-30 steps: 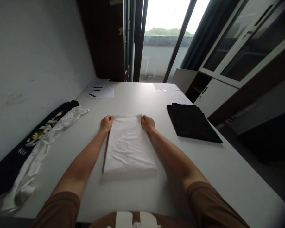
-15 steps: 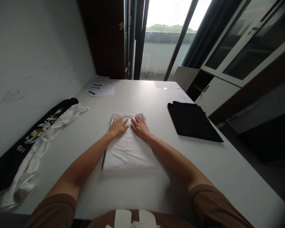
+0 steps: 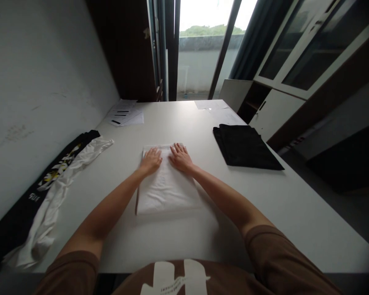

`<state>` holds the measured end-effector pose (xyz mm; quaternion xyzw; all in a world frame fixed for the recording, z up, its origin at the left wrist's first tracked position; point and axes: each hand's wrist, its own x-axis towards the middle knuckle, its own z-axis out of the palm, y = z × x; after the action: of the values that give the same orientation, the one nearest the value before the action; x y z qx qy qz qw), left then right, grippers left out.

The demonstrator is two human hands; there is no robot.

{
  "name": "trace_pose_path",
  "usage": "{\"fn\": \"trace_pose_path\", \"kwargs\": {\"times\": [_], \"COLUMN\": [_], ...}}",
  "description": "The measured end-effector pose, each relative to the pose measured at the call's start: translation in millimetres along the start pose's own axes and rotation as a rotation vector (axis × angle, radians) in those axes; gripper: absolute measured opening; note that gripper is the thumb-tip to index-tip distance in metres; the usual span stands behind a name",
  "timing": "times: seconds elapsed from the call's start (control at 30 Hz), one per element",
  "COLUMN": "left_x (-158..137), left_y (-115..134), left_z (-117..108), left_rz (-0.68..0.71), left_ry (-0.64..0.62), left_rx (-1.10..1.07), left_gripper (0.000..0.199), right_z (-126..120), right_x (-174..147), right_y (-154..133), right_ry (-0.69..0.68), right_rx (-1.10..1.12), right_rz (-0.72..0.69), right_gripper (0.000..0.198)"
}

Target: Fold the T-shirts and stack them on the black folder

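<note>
A folded white garment lies flat on the white table straight in front of me. My left hand rests palm down on its far left part, fingers spread. My right hand lies flat beside it on the far right part, also with fingers apart. Neither hand grips the cloth; both press on its top surface near the far edge.
A folded black garment lies to the right. At the left edge along the wall lie a loose white garment and a black printed garment. Papers sit at the far left, more sheets at the far end.
A second ago my hands gripped the far corners of the white garment. They let go, moved inward and now lie flat on it, close together.
</note>
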<state>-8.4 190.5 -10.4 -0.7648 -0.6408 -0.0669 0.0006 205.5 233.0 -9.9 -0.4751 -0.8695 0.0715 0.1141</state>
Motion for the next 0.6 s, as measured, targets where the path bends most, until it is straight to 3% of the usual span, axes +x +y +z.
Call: {"fn": "trace_pose_path", "kwargs": {"times": [0.1, 0.3, 0.4, 0.5, 0.6], "left_x": [-11.3, -34.3, -66.8, -110.6, -148.5], "left_y": [14.6, 3.7, 9.4, 24.9, 37.0], "left_z": [7.5, 3.9, -5.0, -14.2, -20.3], "left_rz": [0.102, -0.034, 0.018, 0.169, 0.273], "left_ry": [-0.058, -0.025, 0.013, 0.018, -0.012], "left_rx": [-0.021, 0.018, 0.039, 0.021, -0.008], "left_gripper": [0.059, 0.066, 0.069, 0.076, 0.088], "right_z": [6.2, 7.1, -0.5, -9.3, -13.6], "right_x": [-8.6, -18.3, -24.7, -36.4, -58.6], "right_y": [-16.1, -2.0, 11.9, 8.1, -15.5], "right_ry": [-0.032, -0.078, -0.08, -0.104, -0.081], "right_rx": [0.023, -0.014, -0.016, -0.014, -0.004], "right_rz": [-0.149, -0.041, 0.006, 0.029, -0.128], "right_gripper": [0.067, 0.073, 0.074, 0.076, 0.08]}}
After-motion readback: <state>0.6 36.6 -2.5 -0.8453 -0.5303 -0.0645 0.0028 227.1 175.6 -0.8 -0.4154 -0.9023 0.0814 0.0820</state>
